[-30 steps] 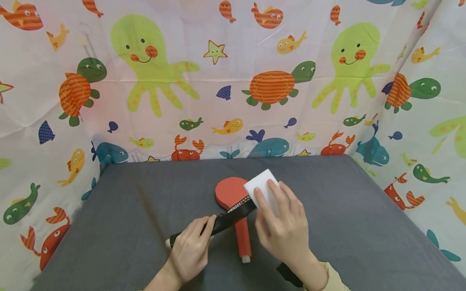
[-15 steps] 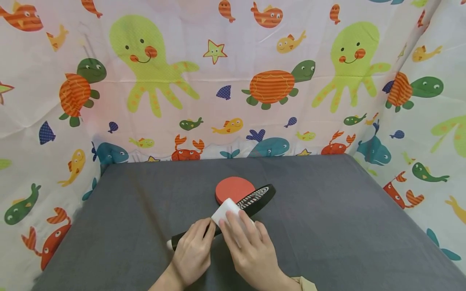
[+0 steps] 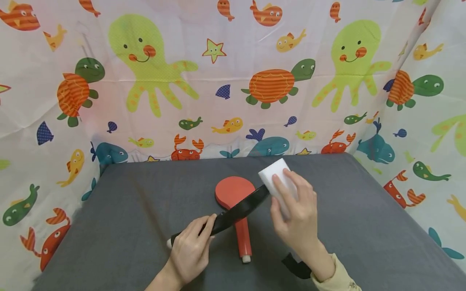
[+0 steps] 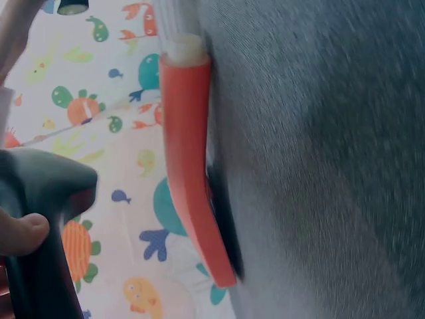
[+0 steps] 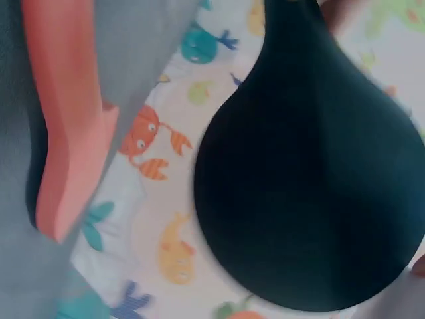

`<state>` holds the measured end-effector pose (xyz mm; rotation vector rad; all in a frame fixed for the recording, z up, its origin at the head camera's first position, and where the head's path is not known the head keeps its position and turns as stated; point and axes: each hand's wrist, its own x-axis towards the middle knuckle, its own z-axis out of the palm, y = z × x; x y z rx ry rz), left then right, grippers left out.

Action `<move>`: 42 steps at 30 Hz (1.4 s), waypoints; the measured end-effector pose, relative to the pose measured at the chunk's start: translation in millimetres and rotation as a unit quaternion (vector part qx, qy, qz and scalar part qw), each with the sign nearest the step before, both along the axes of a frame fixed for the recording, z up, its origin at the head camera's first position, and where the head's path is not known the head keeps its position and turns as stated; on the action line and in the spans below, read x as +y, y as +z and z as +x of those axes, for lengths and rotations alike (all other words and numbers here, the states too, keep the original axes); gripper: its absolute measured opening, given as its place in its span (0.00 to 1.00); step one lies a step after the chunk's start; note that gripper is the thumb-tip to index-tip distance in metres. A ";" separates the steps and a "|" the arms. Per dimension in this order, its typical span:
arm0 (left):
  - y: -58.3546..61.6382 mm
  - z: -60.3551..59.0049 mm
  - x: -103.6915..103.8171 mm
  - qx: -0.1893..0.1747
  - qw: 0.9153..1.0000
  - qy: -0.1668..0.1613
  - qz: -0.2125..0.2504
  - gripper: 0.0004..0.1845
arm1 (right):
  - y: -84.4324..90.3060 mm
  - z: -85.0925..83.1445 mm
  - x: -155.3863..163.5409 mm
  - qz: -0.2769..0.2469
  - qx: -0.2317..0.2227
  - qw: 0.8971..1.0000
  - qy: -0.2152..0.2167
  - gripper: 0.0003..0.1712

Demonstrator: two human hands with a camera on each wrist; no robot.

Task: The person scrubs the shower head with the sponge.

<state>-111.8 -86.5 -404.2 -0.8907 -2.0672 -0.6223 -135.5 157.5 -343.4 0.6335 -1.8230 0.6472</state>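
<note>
My left hand (image 3: 191,247) grips the handle of a black paddle-shaped object (image 3: 242,206) with a round head and a pale handle end. It is held tilted above the table. My right hand (image 3: 296,210) pinches a white sponge block (image 3: 278,178) against the head's far right edge. In the right wrist view the smooth dark side of the black head (image 5: 312,179) fills much of the picture, with a corner of the sponge (image 5: 392,302) at lower right. A similar red paddle-shaped object (image 3: 234,192) lies on the table beneath, partly hidden by the black one.
A grey cloth covers the table (image 3: 145,202). Behind and beside it hangs a white curtain (image 3: 225,101) printed with sea animals. A black strap (image 3: 296,266) shows by the right wrist.
The right hand slid the sponge down toward the handle, then back up and right to the head's far edge. The black head tilted, and its patterned face is now out of sight.
</note>
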 end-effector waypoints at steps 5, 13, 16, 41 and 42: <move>0.5 2.7 2.3 -0.069 0.990 -0.081 0.093 0.21 | -7.1 -10.1 18.9 -0.166 -0.206 0.946 0.187 0.22; 3.0 4.4 7.2 -0.228 0.892 -0.293 0.258 0.30 | -18.3 -3.0 4.3 -0.371 -0.354 0.736 0.442 0.26; 1.2 4.0 6.5 -0.303 0.825 -0.372 0.299 0.29 | -20.5 0.2 -2.1 -0.386 -0.349 0.706 0.481 0.28; -11.0 7.0 8.0 -0.591 0.593 -0.444 0.319 0.21 | -40.2 1.7 -44.6 -0.082 -0.169 0.939 0.287 0.21; -12.0 6.7 7.9 -0.592 0.591 -0.447 0.317 0.21 | -41.6 1.5 -44.8 -0.055 -0.163 0.942 0.288 0.21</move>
